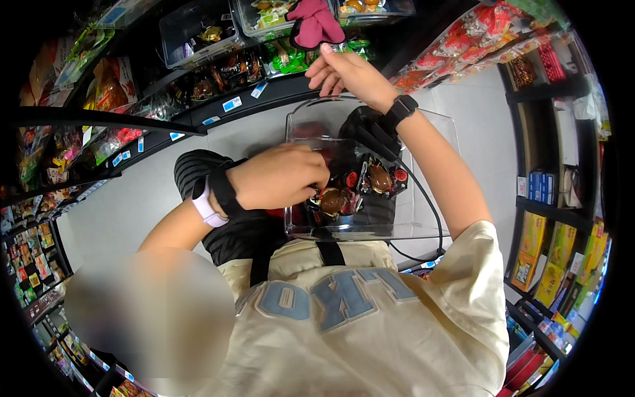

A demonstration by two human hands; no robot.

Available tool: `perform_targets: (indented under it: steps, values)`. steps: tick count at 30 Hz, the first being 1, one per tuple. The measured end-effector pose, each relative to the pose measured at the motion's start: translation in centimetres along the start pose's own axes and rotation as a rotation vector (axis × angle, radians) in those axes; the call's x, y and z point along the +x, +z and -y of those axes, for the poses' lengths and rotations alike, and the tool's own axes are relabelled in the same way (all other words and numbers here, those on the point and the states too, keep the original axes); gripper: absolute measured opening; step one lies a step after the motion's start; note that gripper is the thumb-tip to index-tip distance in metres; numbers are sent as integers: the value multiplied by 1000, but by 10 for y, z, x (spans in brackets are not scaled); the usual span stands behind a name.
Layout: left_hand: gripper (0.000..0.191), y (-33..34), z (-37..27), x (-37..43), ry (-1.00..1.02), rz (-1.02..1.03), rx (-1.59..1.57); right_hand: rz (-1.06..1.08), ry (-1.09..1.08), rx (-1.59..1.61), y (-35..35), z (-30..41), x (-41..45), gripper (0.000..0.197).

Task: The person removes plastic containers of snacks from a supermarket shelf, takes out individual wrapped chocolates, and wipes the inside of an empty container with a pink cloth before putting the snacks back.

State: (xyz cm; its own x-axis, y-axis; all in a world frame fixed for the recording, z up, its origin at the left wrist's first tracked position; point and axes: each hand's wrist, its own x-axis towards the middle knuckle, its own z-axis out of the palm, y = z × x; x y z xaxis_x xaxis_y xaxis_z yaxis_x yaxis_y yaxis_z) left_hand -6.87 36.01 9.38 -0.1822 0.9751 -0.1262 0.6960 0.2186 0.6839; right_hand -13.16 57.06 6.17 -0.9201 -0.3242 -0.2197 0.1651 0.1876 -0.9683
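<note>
A clear plastic bin (pixel 342 232) sits before me, close to my lap. Inside it lie black packets with brown, egg-like contents, one packet (pixel 333 201) near the front and another packet (pixel 381 179) to the right. My left hand (pixel 280 176) is over the bin's left side, its thumb and finger pinching the edge of the front packet; the back of the hand hides part of the grip. Beyond the bin's far rim, my right hand (pixel 342 72) is raised with fingers apart and nothing in it. Just past its fingertips is a pink cloth item (pixel 317 27) with dark edging.
Ahead is a shelf (pixel 233 106) with price tags and packaged food. Clear bins stand on it, one bin (pixel 198 39) at the left holding few packets. Red-and-white bags (pixel 466 42) hang at upper right. A shelving unit (pixel 553 208) lines the right. A black cable (pixel 430 203) loops beside the bin.
</note>
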Motion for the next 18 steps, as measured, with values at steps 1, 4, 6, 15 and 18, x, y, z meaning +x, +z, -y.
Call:
perform_targets:
  steps: [1,4,6,15,18]
  values:
    - [17,7,-1,0,24,51,47,-12,-1,-2,0,0,0,63]
    - [15,17,-2,2,8,178,153,-3,-13,11,0,-2,0,63]
    - [13,18,-3,4,4,207,151,-2,-16,-9,4,0,-1,63]
    - [9,25,-21,2,-58,-202,-284,-22,-2,-14,-1,-2,-6,62]
    - [13,9,-23,-6,-104,-458,-408,-37,-10,14,-4,-1,-9,62]
